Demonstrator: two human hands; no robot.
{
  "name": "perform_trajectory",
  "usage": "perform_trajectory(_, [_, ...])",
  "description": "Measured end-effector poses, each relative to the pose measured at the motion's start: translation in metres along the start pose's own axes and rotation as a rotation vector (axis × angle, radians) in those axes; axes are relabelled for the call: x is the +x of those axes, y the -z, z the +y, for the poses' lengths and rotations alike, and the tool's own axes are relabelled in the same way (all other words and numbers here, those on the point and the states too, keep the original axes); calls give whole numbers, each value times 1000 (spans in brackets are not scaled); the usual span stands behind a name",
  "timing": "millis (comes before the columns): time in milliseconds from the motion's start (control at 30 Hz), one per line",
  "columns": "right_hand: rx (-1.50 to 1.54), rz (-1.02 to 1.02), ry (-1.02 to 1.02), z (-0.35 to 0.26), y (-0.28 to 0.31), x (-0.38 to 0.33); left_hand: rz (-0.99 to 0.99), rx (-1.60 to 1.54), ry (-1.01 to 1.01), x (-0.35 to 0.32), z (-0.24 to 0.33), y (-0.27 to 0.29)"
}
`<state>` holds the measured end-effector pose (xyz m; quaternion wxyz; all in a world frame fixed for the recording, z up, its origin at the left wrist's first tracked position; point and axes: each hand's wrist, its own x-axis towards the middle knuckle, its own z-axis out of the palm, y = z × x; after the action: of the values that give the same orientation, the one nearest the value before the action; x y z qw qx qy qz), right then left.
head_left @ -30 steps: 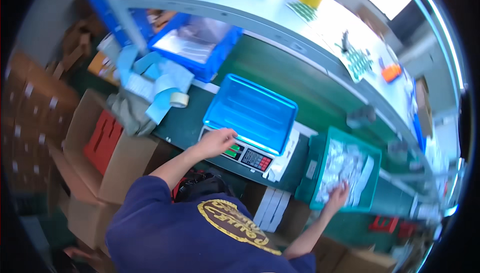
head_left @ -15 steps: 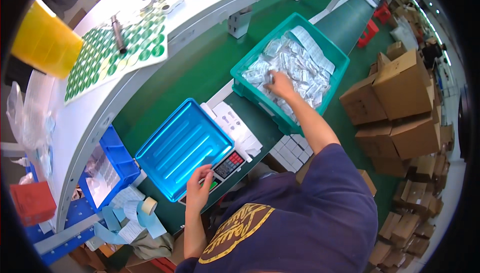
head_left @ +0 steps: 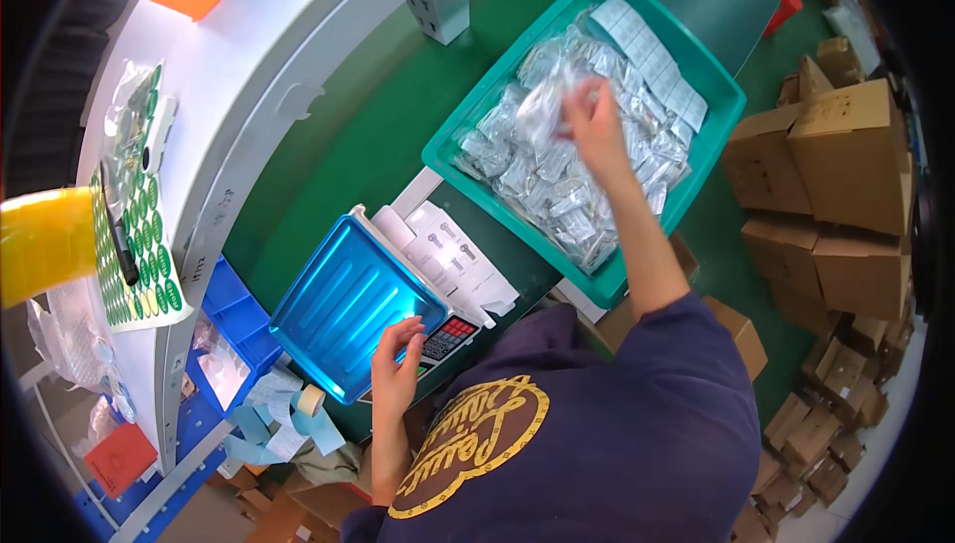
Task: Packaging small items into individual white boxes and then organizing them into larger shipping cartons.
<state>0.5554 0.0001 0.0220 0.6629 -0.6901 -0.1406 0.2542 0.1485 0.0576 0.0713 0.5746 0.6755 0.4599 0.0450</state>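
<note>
Cardboard boxes stack up on the floor to your right, just past the green bin, and more cartons trail away toward the lower right. Between the bin and the scale lies a white instruction sheet, partly tucked under the scale's blue tray. To your left, a sheet of green round stickers rests on the white shelf with a black pen across it, and a yellow container stands at its near edge. Below the shelf a blue parts box sits beside loose pale-blue label strips and a roll of tape.

Your right hand is stretched forward over the green bin, fingers pinched around a clear plastic bag that it lifts above the heap of similar packets filling the bin. Your left hand is bent back close to your chest, fingers loosely curled and empty, the fingertips resting at the near corner of the blue tray just beside the scale's keypad.
</note>
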Motion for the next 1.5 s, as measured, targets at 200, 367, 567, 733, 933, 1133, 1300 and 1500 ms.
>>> perform_trajectory(200, [-335,-40,400,-48,-63,164,31,19,109,-2,4,-8])
perform_trajectory(367, [-187,-89,848,23,-169,274,90,17,112,-8,10,-15])
perform_trajectory(567, [-1166,-262,1159,58,-196,266,233,-24,147,-38,-17,-4])
perform_trajectory(733, [-1079,-182,1201,16,-196,177,330,45,25,-29,-14,7])
perform_trajectory(933, [-954,-145,1191,-60,-204,-20,615,344,-500,54,32,35])
perform_trajectory(1133, [-858,-467,1118,-107,-182,-203,474,103,-744,59,20,32])
perform_trajectory(1300, [-367,-577,928,-108,-145,-275,617,-170,-609,-82,-14,37])
perform_trajectory(1500, [-133,-1278,223,-76,-171,-334,485,-192,-555,-173,-46,56])
